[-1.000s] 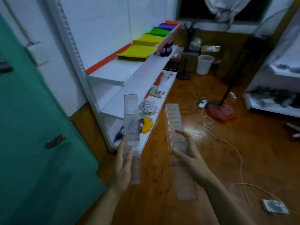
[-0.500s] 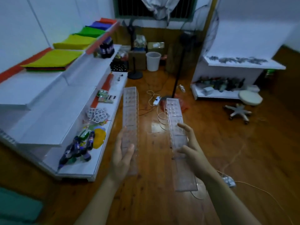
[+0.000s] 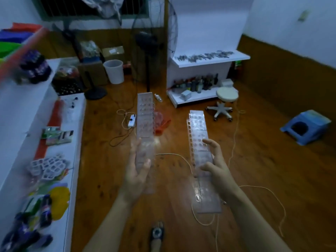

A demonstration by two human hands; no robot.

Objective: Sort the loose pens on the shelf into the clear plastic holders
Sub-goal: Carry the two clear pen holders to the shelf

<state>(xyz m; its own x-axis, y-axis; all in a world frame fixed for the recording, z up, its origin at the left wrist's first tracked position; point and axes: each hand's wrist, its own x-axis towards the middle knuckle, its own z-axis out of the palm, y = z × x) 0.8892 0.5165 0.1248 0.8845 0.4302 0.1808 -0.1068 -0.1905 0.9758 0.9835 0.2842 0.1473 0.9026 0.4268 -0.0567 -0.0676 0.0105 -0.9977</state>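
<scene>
Left holder (image 3: 145, 122): I see it centre frame, long and clear, lengthwise in my left hand (image 3: 135, 176), thumb curled over its top face.
Right holder (image 3: 199, 139): right of centre, gripped by my right hand (image 3: 216, 168), fingers round its far edge.
Pens (image 3: 203, 56): scattered on the white shelf (image 3: 209, 63), upper right of centre.
Floor (image 3: 254, 160): wooden, under both holders.

Dim bluish light fills a room with white walls (image 3: 209, 24), dark wood panelling (image 3: 291, 79) and a glossy wooden floor (image 3: 254, 160), where a pedestal fan (image 3: 147, 40) stands at the back. Left of the fan are a barred window (image 3: 81, 6), a white bin (image 3: 114, 71) and cardboard boxes (image 3: 94, 73); right of it stand a white shelf unit (image 3: 196, 71), a round stool (image 3: 227, 94) and a blue step stool (image 3: 309, 120).
</scene>
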